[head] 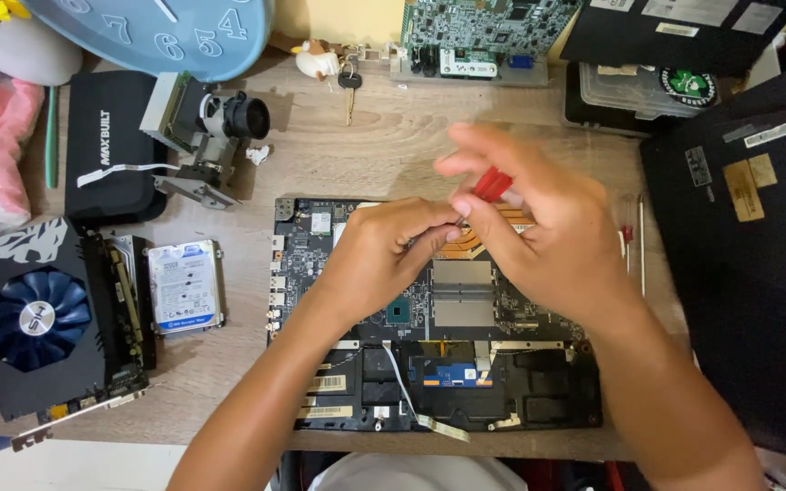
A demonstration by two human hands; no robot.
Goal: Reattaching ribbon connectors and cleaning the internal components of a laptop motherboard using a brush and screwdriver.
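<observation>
Both hands meet over the upper middle of an opened laptop base (pixel 502 382), whose dark motherboard (pixel 320 264) lies exposed on the wooden desk (pixel 384 145). The right hand (pixel 548 227) is closed around a red-handled screwdriver (pixel 491 185), the handle pinched between thumb and fingers, its shaft hidden behind the hands and pointing down toward the board; the hand is slightly blurred. The left hand (pixel 384 255) is curled with its fingertips drawn together just below the red handle, seemingly steadying the tool's shaft or something small at the board, though what it grips cannot be made out. Under the hands, copper heat pipes (pixel 466 245) show, and at 6 o'clock from them sit a metal shield plate (pixel 462 293) and a small bare chip (pixel 399 312). A white ribbon cable (pixel 407 391) trails across the lower part of the base. At 9 o'clock from the laptop lies a bare hard drive (pixel 184 286), and beyond it a graphics card with a blue fan (pixel 38 318). At 10 o'clock stand a small lens assembly (pixel 211 132) and a black zip pouch (pixel 111 145); a pale blue wall clock (pixel 156 32) lies at 11 o'clock. At 12 o'clock a key (pixel 349 86) rests before a green circuit board (pixel 484 32). A black laptop cover (pixel 748 245) lies at 3 o'clock.
</observation>
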